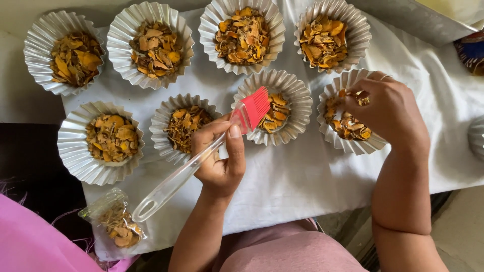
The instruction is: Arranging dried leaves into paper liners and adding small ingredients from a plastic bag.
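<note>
Across the frame's white cloth, your left hand grips the brush firmly; your right hand pinches dried slices over a fluted tin.

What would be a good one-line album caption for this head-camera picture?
Left hand holds a red-bristled brush while the right hand reaches into a fluted foil cup of dried orange slices.

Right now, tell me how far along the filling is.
Done: all eight foil cups hold dried orange chips. In hand: the right hand is in the bottom-right cup, and the left hand holds a red brush. Left: a small bag with some chips in it.
</note>
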